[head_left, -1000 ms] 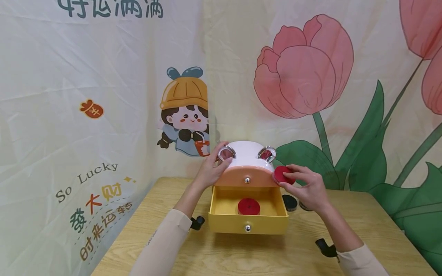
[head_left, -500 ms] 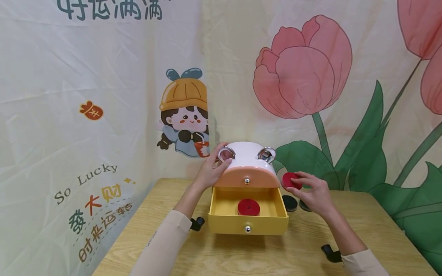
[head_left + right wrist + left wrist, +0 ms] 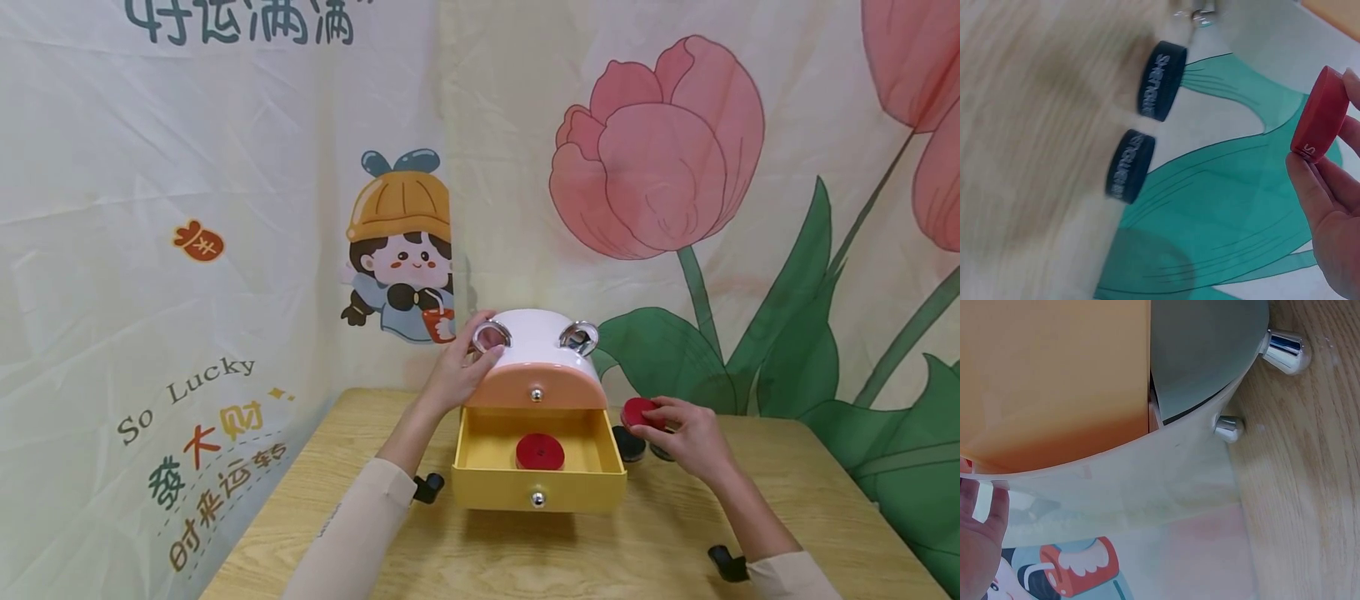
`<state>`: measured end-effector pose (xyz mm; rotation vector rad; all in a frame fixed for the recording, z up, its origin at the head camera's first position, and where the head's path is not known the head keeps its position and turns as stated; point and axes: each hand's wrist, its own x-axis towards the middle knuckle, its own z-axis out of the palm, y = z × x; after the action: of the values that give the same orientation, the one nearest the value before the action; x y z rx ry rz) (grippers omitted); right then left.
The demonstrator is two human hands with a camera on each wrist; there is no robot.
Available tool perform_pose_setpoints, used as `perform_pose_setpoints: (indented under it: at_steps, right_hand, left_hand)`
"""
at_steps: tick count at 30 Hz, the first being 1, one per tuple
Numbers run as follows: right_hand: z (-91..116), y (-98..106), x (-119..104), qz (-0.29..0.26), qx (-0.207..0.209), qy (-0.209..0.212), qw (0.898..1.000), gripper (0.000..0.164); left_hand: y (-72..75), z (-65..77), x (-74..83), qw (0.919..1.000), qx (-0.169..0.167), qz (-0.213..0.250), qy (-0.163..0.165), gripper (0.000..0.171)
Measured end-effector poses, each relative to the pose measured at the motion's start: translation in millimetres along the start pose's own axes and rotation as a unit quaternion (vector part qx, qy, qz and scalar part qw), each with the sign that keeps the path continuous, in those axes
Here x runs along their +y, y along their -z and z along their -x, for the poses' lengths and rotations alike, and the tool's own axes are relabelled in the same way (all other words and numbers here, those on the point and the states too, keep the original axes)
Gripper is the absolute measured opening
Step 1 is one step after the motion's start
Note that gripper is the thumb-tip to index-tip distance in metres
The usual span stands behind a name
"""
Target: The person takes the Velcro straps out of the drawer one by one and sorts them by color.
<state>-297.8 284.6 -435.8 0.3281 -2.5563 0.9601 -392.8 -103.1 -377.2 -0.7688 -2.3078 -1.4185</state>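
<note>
Item, red disc (image 3: 637,412): round and flat, so without a long axis; white lettering on its rim, only partly legible. It lies at your right hand (image 3: 693,433), just beyond the fingertips and to their left, raised clear of the desk (image 3: 337,517). The right is the nearer hand; the left is well apart from it.

Fingers, right: clamped on the red disc, thumb on one side of the rim and fingers on the other, parted only by the disc itself.

Item, two black discs: the first (image 3: 1162,81) and the second (image 3: 1130,166), side by side on the desk, well apart from your right fingers in the wrist view. In the head view the second is partly hidden by your right hand.

Item, yellow drawer (image 3: 538,487): pulled out, left of your right fingers and nearer your body. In it, a second red disc (image 3: 540,452), lying flat, touched by neither hand.

Item, chest (image 3: 536,333): white top, peach upper drawer (image 3: 570,383) closed, two silver rings standing on top like ears.

Fingers, left: your left hand (image 3: 457,367) grips the chest beside the left silver ring (image 3: 482,324), thumb in front, fingers behind; their exact contact is hidden.

Backdrop: printed cloth with tulips, beyond both hands.
</note>
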Motion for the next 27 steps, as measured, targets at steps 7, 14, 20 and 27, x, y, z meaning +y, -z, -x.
perform_pose_setpoints:
  at_steps: [7,14,20,27]
  right_hand:
    - [6,-3,16,0.017,-0.014,-0.017,1.000,0.036]
    - [7,-6,28,0.049,-0.026,-0.026,0.998,0.041]
    - [7,-7,35,0.075,-0.050,-0.040,0.995,0.041]
    - [11,-10,46,0.070,-0.082,-0.077,0.991,0.041]
  left_hand:
    - [0.1,0.1,0.0,1.0000,0.001,0.005,0.002,0.059]
    - [0.2,-0.3,2.7,1.0000,0.004,0.006,0.005,0.057]
    - [0.2,-0.3,4.5,1.0000,0.001,0.010,0.001,0.058]
    - [0.2,1.0,2.6,0.9999,0.002,0.007,0.008,0.057]
